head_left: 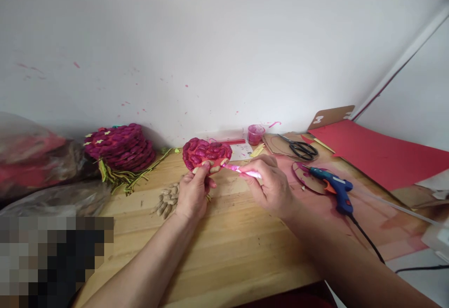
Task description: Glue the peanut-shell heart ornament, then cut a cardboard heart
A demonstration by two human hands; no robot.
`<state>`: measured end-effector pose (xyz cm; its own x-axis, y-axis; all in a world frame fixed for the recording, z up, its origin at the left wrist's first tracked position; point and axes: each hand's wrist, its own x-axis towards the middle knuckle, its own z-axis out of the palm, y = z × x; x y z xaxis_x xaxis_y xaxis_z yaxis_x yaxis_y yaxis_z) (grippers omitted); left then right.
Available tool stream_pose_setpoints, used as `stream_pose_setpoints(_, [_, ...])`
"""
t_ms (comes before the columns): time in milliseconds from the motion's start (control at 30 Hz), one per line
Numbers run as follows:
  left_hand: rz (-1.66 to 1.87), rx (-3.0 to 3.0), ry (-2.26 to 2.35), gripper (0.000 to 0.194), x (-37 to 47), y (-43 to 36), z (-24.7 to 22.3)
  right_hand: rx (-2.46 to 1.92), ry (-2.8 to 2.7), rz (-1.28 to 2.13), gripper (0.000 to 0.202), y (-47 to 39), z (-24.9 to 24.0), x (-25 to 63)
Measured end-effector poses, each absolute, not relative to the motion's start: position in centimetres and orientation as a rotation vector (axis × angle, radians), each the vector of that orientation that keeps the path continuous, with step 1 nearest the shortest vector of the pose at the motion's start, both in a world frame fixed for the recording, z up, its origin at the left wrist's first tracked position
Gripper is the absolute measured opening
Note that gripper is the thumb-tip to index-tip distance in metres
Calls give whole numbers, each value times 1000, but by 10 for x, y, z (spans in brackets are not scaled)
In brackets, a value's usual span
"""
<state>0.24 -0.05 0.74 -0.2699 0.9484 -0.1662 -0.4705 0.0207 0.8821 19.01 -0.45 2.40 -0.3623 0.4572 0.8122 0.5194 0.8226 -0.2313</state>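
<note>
Between the thumb and fingers of my left hand (194,193) is a peanut-covered plaque (205,150), held up by its near edge. Most of its peanuts are magenta; a few along the near edge are still bare tan shell. My right hand (269,187) pinches a paintbrush (247,171) with a white, pink-smeared handle. The brush tip touches or nearly touches an unpainted peanut at the plaque's right edge. Unpainted peanuts (167,199) lie grouped on the table left of my left hand, partly hidden by it.
A stack of magenta peanut plaques (122,149) with yellow-green yarn stands at the left, beside plastic bags (38,158). By the wall is a cup of pink paint (256,135). Scissors (302,150), a corded blue glue gun (336,185) and red sheets (389,154) lie at the right.
</note>
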Motion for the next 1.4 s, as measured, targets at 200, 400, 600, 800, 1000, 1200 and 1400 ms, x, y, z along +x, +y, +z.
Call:
stream_pose_setpoints(200, [1537,669,1101,42,2,0,5,-748,-1966,-33,11,-4,27,192])
stream_pose_setpoints(400, [1541,796,1149,40,2,-1,2,-798,-1936,-22,10,-4,28,191])
stream_pose_setpoints(600, [1564,942,1222,36,1,-2,0,-758,-1992,-9,10,-6,29,191])
stream_pose_setpoints(800, [1542,1093,1296,31,-2,-3,-3,-776,-1960,8,9,-6,29,190])
stream_pose_setpoints(1000, [1521,1230,1372,33,-4,-5,-1,-823,-1948,-14,8,-7,31,189])
stream_pose_setpoints(1200, [1525,1294,1417,34,-4,-5,0,-799,-2001,12,7,-7,30,190])
stream_pose_setpoints(1400, [1533,1317,1435,34,-3,-6,4,-850,-1958,4,6,-4,30,192])
